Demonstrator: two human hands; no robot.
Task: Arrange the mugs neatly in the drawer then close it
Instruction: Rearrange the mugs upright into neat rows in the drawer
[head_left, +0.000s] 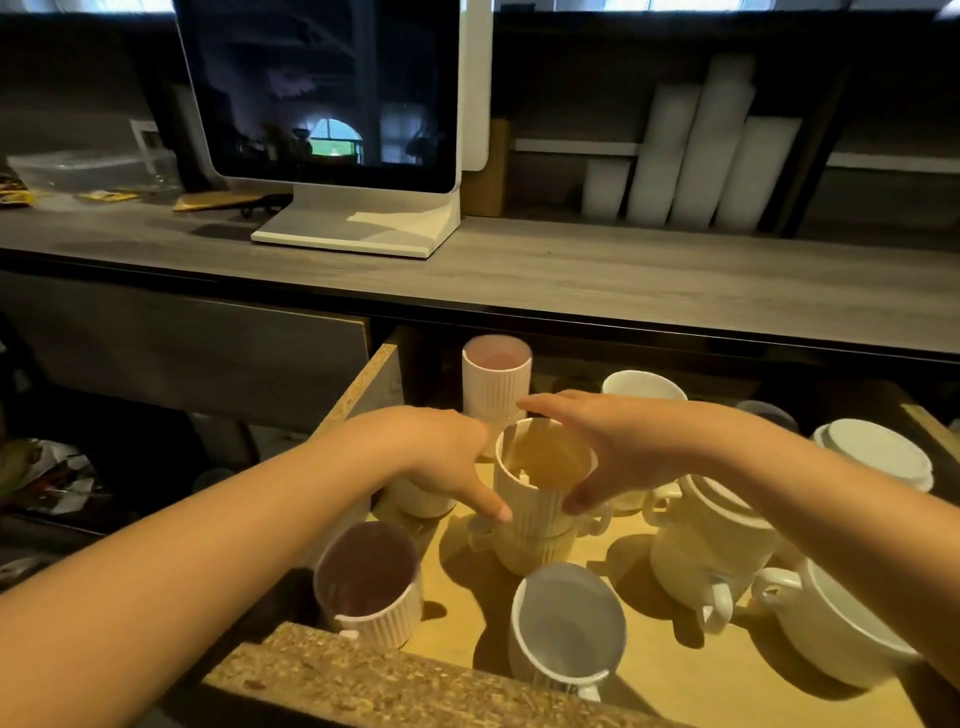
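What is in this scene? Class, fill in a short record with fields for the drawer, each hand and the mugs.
Drawer: open, mugs inside
Left hand: holds top mug, thumb on its side
Right hand: holds the same mug from the right
Stack: top mug ribbed, upright, on lower mug
Front: pink mug at left, white mug beside it
Counter: monitor
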